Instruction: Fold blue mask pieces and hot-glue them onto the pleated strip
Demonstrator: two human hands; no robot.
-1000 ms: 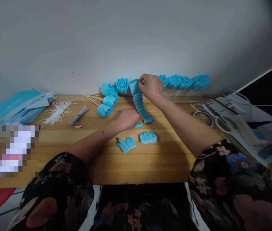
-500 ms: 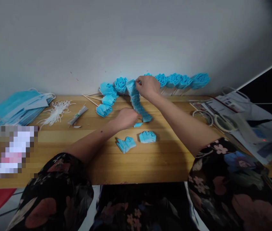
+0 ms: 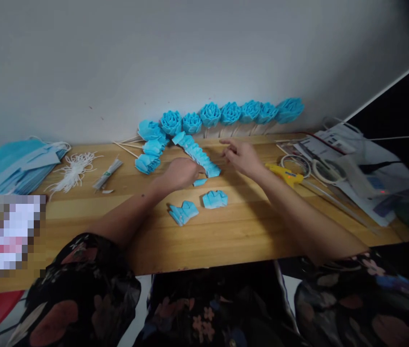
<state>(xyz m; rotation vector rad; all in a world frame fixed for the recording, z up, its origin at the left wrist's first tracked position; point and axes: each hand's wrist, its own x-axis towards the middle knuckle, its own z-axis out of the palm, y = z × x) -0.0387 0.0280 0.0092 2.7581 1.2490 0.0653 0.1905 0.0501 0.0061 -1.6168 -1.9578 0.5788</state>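
Observation:
A long pleated blue strip (image 3: 195, 153) lies flat on the wooden table (image 3: 226, 236), running from near the wall toward the middle. My left hand (image 3: 181, 172) is closed, knuckles up, pressing on the strip's near end. My right hand (image 3: 242, 156) hovers just right of the strip with fingers spread, holding nothing. Two small folded blue pieces (image 3: 183, 212) (image 3: 214, 198) and a tiny blue scrap (image 3: 199, 182) lie in front of my hands. A row of blue fabric roses (image 3: 231, 112) on sticks leans against the wall behind.
A stack of blue face masks (image 3: 16, 161), a heap of white ear loops (image 3: 72, 168) and a small grey bundle (image 3: 107, 172) lie at the left. A yellow glue gun (image 3: 284, 173), tape rolls (image 3: 325, 171) and papers (image 3: 349, 168) lie at the right.
My right hand let go of the strip's upper end and dropped to the right of it. The strip, earlier held up, now lies flat. The view shifted right, showing the glue gun.

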